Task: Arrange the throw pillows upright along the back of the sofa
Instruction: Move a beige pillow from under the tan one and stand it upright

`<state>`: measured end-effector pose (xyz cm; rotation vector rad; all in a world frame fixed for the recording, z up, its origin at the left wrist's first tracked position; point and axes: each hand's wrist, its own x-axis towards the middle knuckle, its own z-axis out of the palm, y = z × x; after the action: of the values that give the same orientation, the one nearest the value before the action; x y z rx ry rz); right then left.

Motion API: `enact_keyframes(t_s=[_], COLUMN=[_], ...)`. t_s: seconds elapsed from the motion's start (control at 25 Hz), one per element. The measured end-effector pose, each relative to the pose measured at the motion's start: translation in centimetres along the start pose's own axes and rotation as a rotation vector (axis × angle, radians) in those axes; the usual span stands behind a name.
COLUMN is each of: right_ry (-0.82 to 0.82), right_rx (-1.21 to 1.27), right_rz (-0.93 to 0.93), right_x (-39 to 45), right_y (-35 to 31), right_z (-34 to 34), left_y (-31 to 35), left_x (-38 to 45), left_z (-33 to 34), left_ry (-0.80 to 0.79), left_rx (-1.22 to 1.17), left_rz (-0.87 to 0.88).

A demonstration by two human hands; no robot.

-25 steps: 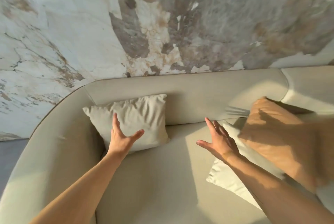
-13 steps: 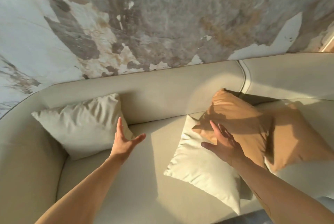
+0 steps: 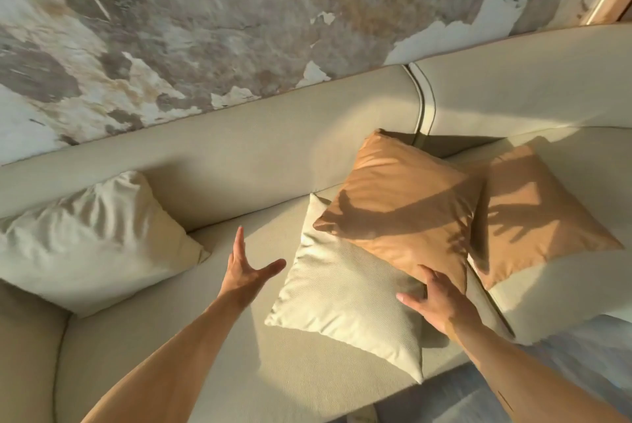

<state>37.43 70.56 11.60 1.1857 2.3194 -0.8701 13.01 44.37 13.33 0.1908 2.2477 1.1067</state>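
Our right hand (image 3: pixel 434 299) rests on the near corner of the tan pillow (image 3: pixel 400 214), fingers spread over its edge and thumb on the cream pillow (image 3: pixel 345 299) underneath; the grip is loose, laid on rather than closed around anything. Our left hand (image 3: pixel 246 272) hovers wide open above the sofa seat (image 3: pixel 171 354), thumb toward the cream pillow's left edge, touching nothing. The risk starts at that right grip: the tan pillow lies flat and askew across the cream one, so if we lift by a single corner, it may droop and drag the cream pillow toward the front edge, which its lower corner already nears. Pulling the cream one first could tip the tan pillow off onto the second tan pillow (image 3: pixel 533 214) beside it, which is also flat. Both forearms reach forward and down, the right bent inward at the wrist, the left straighter with the palm turned in. Only the white crumpled pillow (image 3: pixel 89 238) at far left leans against the sofa back (image 3: pixel 273 156); three remain to stand up.
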Motion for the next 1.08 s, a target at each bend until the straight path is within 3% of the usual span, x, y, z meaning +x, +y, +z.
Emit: enact_keyframes(t_s=[0.24, 0.4, 0.64, 1.08], right_ry=[-0.056, -0.077, -0.047, -0.263], right_rx=[0.139, 0.423, 0.858, 1.062], right_rz=[0.173, 0.368, 0.399, 0.546], right_x=[6.2, 10.7, 14.5, 9.8], right_y=[3.8, 5.5, 7.8, 4.3], right_z=[7.2, 10.6, 12.9, 10.6], left_y=[-5.3, -7.7, -9.7, -2.1], left_x=[7.3, 11.9, 15.3, 13.5], left_z=[6.3, 9.8, 13.1, 9.1], left_ry=[-0.117, -0.218, -0.363, -0.303], left_rx=[0.182, 0.271, 0.081, 0.203], left_rz=[-0.067, -0.101, -0.210, -0.153])
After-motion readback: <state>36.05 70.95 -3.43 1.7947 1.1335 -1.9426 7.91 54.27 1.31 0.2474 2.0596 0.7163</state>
